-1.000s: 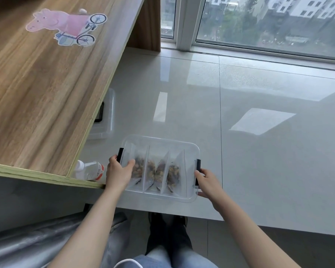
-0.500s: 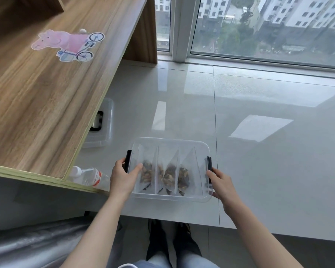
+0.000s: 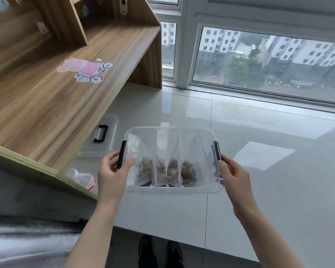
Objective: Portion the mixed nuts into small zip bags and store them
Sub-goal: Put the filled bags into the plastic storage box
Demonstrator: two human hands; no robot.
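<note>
A clear plastic storage box (image 3: 174, 189) with black side latches is held above the pale stone ledge, in the lower middle of the head view. Several small zip bags of mixed nuts (image 3: 167, 169) stand upright in a row inside it. My left hand (image 3: 112, 172) grips the box's left end, thumb over the rim beside the black latch. My right hand (image 3: 232, 176) grips the right end by the other latch. The box has no lid on it.
The box's clear lid (image 3: 101, 139) with a black handle lies on the ledge, partly under the wooden shelf unit (image 3: 46, 117) at left. A small plastic bottle (image 3: 83, 179) lies under the shelf's front edge. A window (image 3: 269, 60) runs along the back.
The box has come up and toward me with both hands on its ends. My view has tilted upward, showing more of the shelf unit and the window.
</note>
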